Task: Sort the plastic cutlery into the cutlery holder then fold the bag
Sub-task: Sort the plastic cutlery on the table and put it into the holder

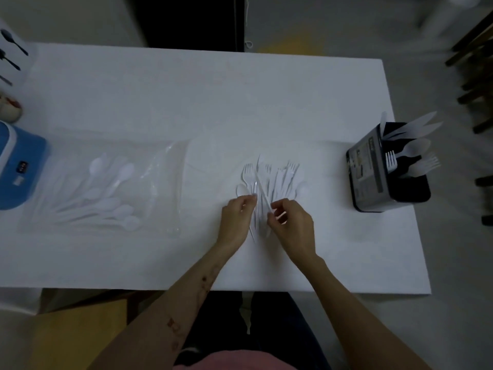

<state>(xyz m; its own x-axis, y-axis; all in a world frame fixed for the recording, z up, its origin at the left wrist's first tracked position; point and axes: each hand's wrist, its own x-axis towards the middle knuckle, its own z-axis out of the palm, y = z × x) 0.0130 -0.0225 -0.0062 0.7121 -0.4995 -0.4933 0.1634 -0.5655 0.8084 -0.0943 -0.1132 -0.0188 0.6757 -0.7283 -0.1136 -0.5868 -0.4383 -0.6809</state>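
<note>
Both hands, left hand and right hand, are pinching white plastic cutlery from the loose pile; the black cutlery holder right of the grip is partly filled, the clear plastic bag left of it is holding spoons, unfolded.

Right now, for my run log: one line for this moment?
step: sorting | hands: left, right grip cutlery pile | holder: partly filled | bag: spoons inside, unfolded

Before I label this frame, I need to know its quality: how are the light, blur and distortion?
Head view: dim, bluish light; white cutlery barely stands out from the white table; the bag shows faint glare; table edges bow from the wide angle; chairs at the right edge are smeared; both hands are fairly sharp.
</note>
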